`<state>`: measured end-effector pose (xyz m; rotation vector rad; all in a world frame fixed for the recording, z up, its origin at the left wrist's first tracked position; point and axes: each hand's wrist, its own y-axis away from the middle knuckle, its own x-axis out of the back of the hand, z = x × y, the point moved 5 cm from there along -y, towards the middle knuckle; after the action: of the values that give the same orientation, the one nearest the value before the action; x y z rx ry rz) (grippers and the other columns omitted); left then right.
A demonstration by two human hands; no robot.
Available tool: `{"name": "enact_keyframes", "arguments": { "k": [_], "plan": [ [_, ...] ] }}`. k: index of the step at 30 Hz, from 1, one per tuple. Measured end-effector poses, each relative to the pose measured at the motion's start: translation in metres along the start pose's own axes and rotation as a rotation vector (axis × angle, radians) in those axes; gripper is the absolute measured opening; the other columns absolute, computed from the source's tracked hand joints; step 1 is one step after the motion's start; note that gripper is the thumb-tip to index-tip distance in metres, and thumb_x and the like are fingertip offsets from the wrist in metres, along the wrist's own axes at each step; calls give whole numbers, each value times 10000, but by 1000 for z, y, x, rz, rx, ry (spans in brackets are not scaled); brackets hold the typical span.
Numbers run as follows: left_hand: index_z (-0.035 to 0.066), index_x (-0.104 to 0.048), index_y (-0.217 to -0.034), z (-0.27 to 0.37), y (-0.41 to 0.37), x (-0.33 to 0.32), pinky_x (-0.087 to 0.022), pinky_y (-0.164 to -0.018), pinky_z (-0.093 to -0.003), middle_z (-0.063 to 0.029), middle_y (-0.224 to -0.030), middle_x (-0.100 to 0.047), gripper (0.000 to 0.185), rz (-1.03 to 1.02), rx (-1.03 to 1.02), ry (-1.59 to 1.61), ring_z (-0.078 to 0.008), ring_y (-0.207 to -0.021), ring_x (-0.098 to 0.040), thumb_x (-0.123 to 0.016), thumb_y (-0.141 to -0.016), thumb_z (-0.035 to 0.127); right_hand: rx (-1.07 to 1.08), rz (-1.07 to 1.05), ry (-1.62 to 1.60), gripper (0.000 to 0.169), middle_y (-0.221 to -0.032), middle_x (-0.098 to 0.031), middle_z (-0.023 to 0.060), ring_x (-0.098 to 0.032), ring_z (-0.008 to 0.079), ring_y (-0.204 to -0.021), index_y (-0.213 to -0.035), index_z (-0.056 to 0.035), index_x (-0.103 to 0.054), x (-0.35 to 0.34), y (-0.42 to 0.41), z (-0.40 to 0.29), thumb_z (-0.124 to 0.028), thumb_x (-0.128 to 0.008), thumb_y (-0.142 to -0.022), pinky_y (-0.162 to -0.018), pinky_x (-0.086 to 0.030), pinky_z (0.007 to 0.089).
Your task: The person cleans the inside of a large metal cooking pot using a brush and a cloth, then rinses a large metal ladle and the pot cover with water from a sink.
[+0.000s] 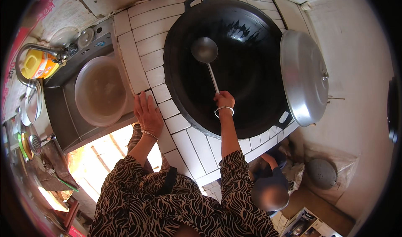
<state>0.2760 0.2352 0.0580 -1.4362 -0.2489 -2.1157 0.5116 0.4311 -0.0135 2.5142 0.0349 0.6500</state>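
Observation:
A metal ladle (pixel 204 50) is held by its handle in my right hand (pixel 225 100), its bowl low over or against the inside of a large black wok (pixel 251 80). The wok is set in a white-tiled stove top (pixel 179 122), and its dark surface has a wet sheen near the far side. My left hand (pixel 149 114) rests flat, fingers spread, on the tiled edge between stove and sink, holding nothing. A domed metal lid (pixel 304 77) leans upright at the wok's right rim. Whether the ladle holds liquid is hard to tell.
At left, a metal sink (pixel 67 111) holds a pale basin (pixel 103 92) of cloudy water. A curved faucet (pixel 40 47) and a yellow jug (pixel 36 64) stand behind it. A skimmer (pixel 35 143) and other utensils are far left. Another person (pixel 270 186) is low at the right, below the stove.

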Motion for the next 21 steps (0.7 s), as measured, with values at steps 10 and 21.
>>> {"name": "enact_keyframes", "arguments": {
  "k": [10, 21],
  "plan": [
    [-19, -374, -1231, -12, 3, -2, -194, -1005, -501, -189, -1402, -231, 535, -6, 48, -10, -392, -1304, -165, -557, -740, 90, 558, 78, 334, 117, -680, -618, 99, -616, 226, -604, -889, -29, -591, -11, 105, -124, -102, -582, -798, -553, -477, 305],
    [-18, -376, -1243, -10, 3, -5, -188, -1008, -495, -192, -1401, -232, 548, -30, 57, 7, -386, -1308, -165, -562, -740, 96, 1260, 167, 691, 114, -641, -526, 83, -556, 238, -559, -835, -51, -565, -82, 176, -139, -39, -608, -731, -455, -437, 311]
  ]
}}
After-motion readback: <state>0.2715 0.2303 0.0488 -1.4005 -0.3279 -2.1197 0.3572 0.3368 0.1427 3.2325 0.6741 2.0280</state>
